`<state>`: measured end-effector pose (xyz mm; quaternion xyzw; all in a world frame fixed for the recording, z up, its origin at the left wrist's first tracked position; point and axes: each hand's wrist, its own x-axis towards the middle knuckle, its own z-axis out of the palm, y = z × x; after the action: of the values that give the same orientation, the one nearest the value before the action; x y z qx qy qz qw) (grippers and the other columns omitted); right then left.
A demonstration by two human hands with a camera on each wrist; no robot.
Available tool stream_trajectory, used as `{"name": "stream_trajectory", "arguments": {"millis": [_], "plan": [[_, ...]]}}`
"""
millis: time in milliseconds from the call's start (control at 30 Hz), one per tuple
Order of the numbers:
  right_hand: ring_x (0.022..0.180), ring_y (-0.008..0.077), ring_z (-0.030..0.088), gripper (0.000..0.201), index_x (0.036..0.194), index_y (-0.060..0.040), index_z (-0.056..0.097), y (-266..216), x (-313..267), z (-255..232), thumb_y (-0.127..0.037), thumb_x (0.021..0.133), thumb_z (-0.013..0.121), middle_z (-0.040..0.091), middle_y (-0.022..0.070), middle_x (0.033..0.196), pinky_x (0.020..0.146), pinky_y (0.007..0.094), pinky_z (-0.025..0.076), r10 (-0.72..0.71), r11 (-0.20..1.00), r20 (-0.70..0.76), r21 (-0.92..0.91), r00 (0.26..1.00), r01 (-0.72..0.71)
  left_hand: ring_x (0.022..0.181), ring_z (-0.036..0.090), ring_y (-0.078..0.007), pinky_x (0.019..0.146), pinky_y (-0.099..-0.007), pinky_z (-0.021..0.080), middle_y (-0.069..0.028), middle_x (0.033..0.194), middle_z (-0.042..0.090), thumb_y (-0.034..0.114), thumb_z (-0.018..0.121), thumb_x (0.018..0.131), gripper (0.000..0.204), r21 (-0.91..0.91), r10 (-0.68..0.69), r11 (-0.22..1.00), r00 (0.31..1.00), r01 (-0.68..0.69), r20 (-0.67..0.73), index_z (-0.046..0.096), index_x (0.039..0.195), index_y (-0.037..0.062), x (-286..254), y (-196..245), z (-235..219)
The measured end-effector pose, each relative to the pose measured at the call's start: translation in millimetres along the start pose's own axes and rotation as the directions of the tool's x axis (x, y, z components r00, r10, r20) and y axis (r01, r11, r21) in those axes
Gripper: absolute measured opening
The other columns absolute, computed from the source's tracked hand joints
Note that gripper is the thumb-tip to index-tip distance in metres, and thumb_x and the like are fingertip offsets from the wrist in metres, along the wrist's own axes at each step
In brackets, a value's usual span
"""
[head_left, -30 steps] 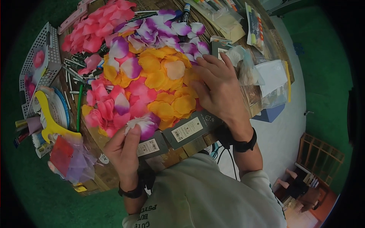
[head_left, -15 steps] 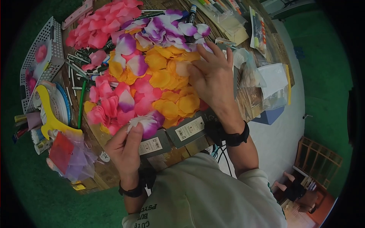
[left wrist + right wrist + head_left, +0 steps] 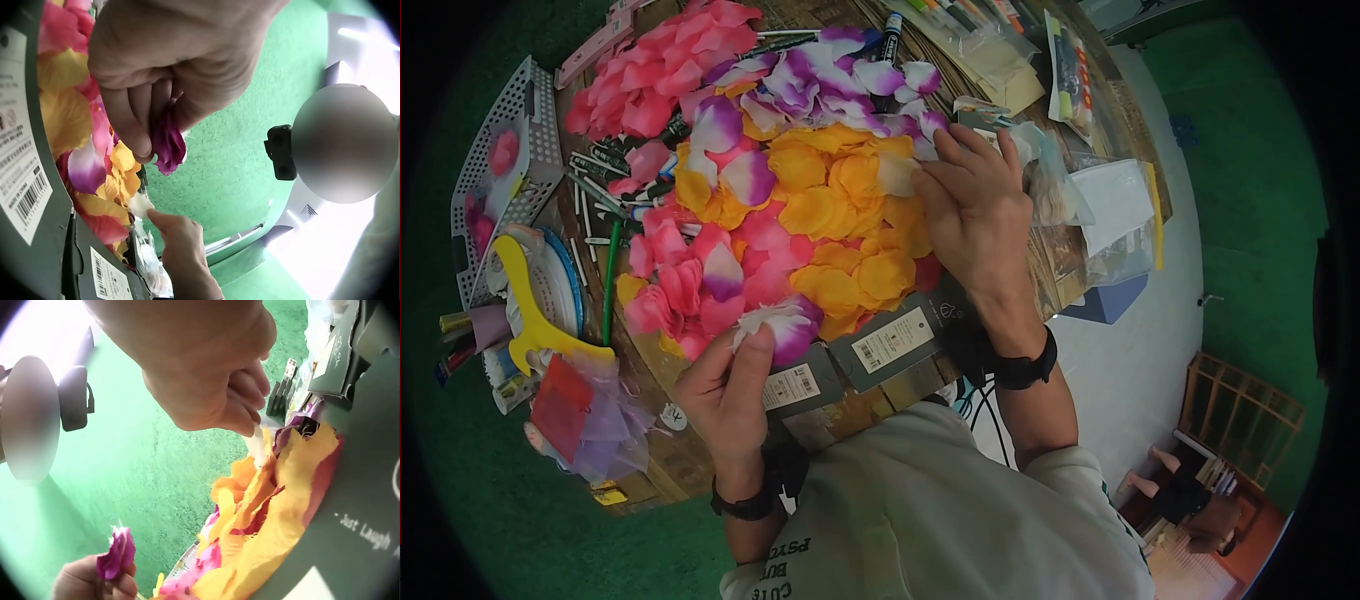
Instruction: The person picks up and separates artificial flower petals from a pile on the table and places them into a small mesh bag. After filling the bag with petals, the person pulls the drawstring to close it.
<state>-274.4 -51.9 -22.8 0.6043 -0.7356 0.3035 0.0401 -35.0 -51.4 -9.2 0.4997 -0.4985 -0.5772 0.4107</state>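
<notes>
My left hand (image 3: 725, 395) pinches a small stack of white-and-purple petals (image 3: 797, 330) between thumb and fingers, over the near edge of the petal pile. In the left wrist view the purple petals (image 3: 169, 147) hang below the fingertips. At the right side of the pile, my right hand (image 3: 980, 215) pinches a pale cream petal (image 3: 897, 175) by its edge. That pale petal (image 3: 256, 447) stands up from the orange petals (image 3: 250, 550) in the right wrist view. Orange petals (image 3: 825, 210), pink petals (image 3: 685, 285) and purple-and-white petals (image 3: 800, 80) lie heaped between the hands.
Dark boxes with labels (image 3: 890, 345) line the pile's near edge. Markers (image 3: 600, 165), a yellow-handled tool (image 3: 530, 310) and a perforated basket (image 3: 510, 195) lie at the left. Plastic bags (image 3: 1055, 190) and pen packs (image 3: 1070, 80) are at the right. Another person (image 3: 1190, 500) is at lower right.
My right hand has gone from spread fingers over the orange petals to pinching the pale petal, drawing it slightly right. My left hand keeps its hold on the purple petals.
</notes>
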Motion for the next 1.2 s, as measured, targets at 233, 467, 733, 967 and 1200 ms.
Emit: {"name": "stream_trajectory", "arguments": {"millis": [233, 467, 733, 967, 1200], "plan": [[0.112, 0.0239, 0.054, 0.016, 0.087, 0.0013, 0.070, 2, -12, -24, -0.002, 0.074, 0.061, 0.064, 0.0171, 0.106, 0.110, 0.0430, 0.020, 0.430, 0.550, 0.166, 0.732, 0.888, -0.403, 0.071, 0.050, -0.0038, 0.065, -0.0180, 0.041, -0.0001, 0.080, 0.062, 0.004, 0.060, 0.085, 0.015, 0.007, -0.003, 1.000, 1.000, 0.003, 0.009, 0.065, 0.095, -0.0063, 0, -3, 1], [0.117, 0.0252, 0.050, 0.016, 0.089, 0.0009, 0.069, 18, -36, -33, -0.005, 0.076, 0.062, 0.063, 0.0170, 0.108, 0.111, 0.0431, 0.017, 0.506, 0.654, 0.003, 0.651, 0.863, -0.386, 0.076, 0.054, -0.0065, 0.071, -0.0203, 0.043, -0.0026, 0.085, 0.064, 0.006, 0.060, 0.085, 0.015, 0.012, -0.029, 1.000, 1.000, 0.029, -0.004, 0.065, 0.094, -0.0060, 0, -2, 4], [0.110, 0.0373, 0.050, 0.015, 0.082, 0.0027, 0.067, 67, -12, -30, -0.006, 0.072, 0.062, 0.062, 0.0188, 0.104, 0.102, 0.0502, 0.027, 0.233, 0.943, -0.326, -0.153, 0.916, -0.295, 0.075, 0.053, -0.0062, 0.070, -0.0206, 0.042, -0.0018, 0.083, 0.063, 0.006, 0.059, 0.086, 0.015, 0.010, -0.022, 1.000, 1.000, 0.022, -0.002, 0.065, 0.093, -0.0060, -3, 3, 12], [0.104, 0.0377, 0.051, 0.016, 0.087, 0.0012, 0.062, 51, -23, -34, -0.002, 0.071, 0.061, 0.060, 0.0182, 0.102, 0.097, 0.0487, 0.034, 0.076, 0.992, -0.318, -0.068, 0.945, -0.103, 0.076, 0.053, -0.0059, 0.070, -0.0196, 0.042, -0.0015, 0.085, 0.063, 0.006, 0.060, 0.086, 0.017, 0.016, -0.017, 1.000, 1.000, 0.017, 0.018, 0.065, 0.096, -0.0060, -6, -2, 10], [0.097, 0.0314, 0.059, 0.019, 0.096, -0.0002, 0.061, 35, -13, -30, -0.005, 0.077, 0.062, 0.063, 0.0174, 0.097, 0.097, 0.0453, 0.038, 0.019, 0.995, -0.006, 0.096, 1.000, -0.018, 0.073, 0.051, -0.0046, 0.067, -0.0181, 0.041, 0.0004, 0.082, 0.061, 0.004, 0.062, 0.084, 0.016, 0.006, -0.024, 1.000, 0.999, 0.024, 0.024, 0.065, 0.097, -0.0055, -6, -2, 6]]}}
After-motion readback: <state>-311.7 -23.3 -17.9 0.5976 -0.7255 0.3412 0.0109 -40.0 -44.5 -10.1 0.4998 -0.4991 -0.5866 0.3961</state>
